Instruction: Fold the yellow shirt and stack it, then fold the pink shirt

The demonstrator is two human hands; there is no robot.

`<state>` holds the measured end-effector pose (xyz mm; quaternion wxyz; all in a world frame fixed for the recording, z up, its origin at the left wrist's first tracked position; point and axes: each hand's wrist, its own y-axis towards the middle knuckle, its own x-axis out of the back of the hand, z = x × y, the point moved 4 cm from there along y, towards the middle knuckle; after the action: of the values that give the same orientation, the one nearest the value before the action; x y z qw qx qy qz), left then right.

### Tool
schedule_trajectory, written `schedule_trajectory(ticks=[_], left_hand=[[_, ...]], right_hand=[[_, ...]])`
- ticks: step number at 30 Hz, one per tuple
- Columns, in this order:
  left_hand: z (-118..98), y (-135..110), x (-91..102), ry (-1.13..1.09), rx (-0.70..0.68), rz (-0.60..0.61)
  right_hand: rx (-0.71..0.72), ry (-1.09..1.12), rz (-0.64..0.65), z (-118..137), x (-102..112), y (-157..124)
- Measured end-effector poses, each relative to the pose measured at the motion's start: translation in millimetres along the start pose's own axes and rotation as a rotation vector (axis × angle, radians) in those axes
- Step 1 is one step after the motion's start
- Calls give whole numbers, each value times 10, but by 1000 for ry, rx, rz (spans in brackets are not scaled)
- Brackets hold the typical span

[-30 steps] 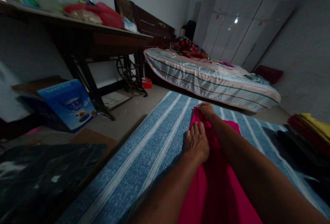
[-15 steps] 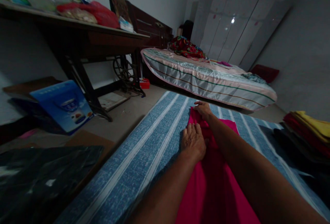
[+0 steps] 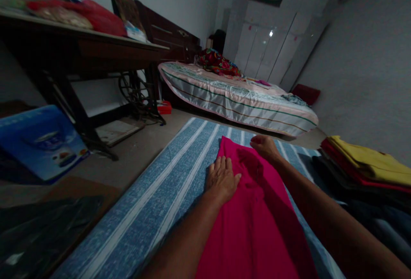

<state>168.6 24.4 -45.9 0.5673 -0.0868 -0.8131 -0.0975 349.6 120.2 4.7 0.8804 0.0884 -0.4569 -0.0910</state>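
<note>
A bright pink cloth [image 3: 253,223] lies lengthwise on a blue mat with white stripes [image 3: 160,202] spread on the floor. My left hand [image 3: 221,178] rests flat on the cloth's left edge, fingers stretched out and together. My right hand [image 3: 265,146] is at the cloth's far right corner, fingers curled down onto the fabric; whether it pinches the cloth is hard to make out in the dim light.
A stack of folded cloths, yellow on top [image 3: 362,161], sits at the right of the mat. A low bed [image 3: 237,97] lies beyond. A treadle sewing table [image 3: 96,52] and a blue box [image 3: 41,140] stand at the left. White wardrobe [image 3: 263,52] at the back.
My right hand has slid from the cloth's far middle out to its far right corner, and the fabric now lies spread wider. My left hand stays flat. My view has turned right.
</note>
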Motion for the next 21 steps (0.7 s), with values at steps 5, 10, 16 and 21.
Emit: schedule_trajectory(ticks=[5, 10, 16, 21], left_hand=[[6, -3, 125, 55, 4, 21], [108, 254, 325, 64, 31, 43], [223, 778, 365, 140, -85, -130], [324, 882, 203, 150, -100, -98]], right_hand=[[-54, -16, 20, -339, 62, -509], [-16, 14, -18, -343, -42, -625], [11, -67, 25, -271, -171, -604], [8, -126, 0, -277, -201, -596]])
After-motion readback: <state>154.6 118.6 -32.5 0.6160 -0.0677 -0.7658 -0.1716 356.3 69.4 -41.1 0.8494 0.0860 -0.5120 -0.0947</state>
